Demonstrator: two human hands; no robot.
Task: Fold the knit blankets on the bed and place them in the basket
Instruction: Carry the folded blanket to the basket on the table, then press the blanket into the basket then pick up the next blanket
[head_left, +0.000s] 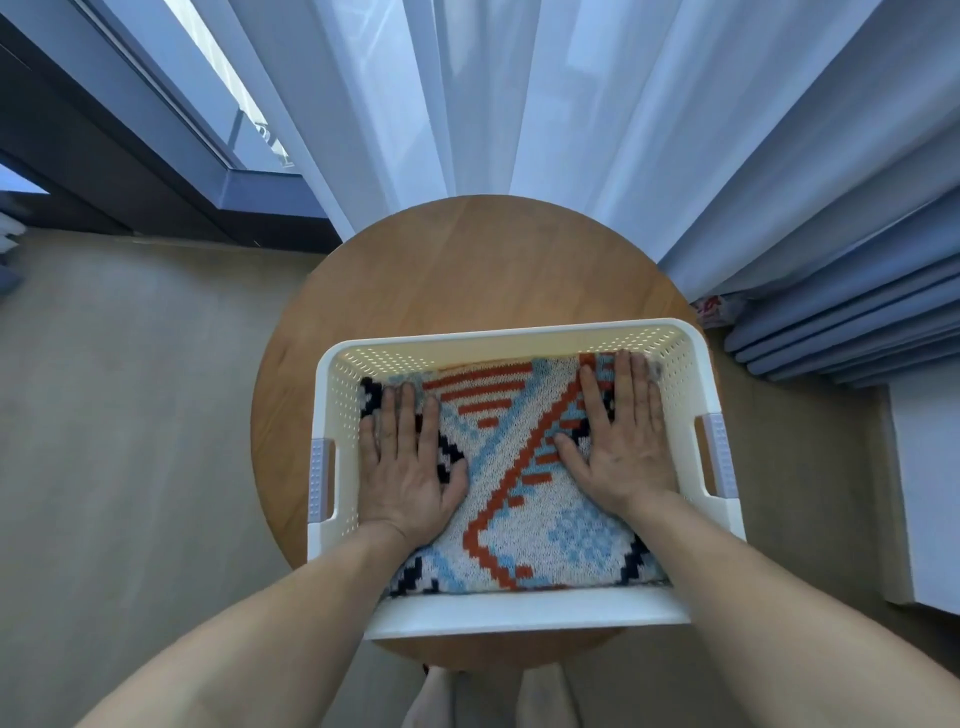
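A white perforated plastic basket (519, 605) with lilac grip handles stands on a round wooden table. Inside it lies a folded knit blanket (519, 499), white with orange, light blue and black geometric patterns, filling most of the basket's floor. My left hand (408, 467) rests flat on the blanket's left side, fingers spread and pointing away from me. My right hand (621, 441) lies flat on the blanket's right side, fingertips near the basket's far right corner. Neither hand grips anything. The bed is out of view.
The round wooden table (467, 260) stands against sheer white curtains (519, 104). Blue pleated drapes (857, 286) hang at the right, a white block (924, 493) below them. A dark window frame (130, 156) is at the left above beige floor (130, 415).
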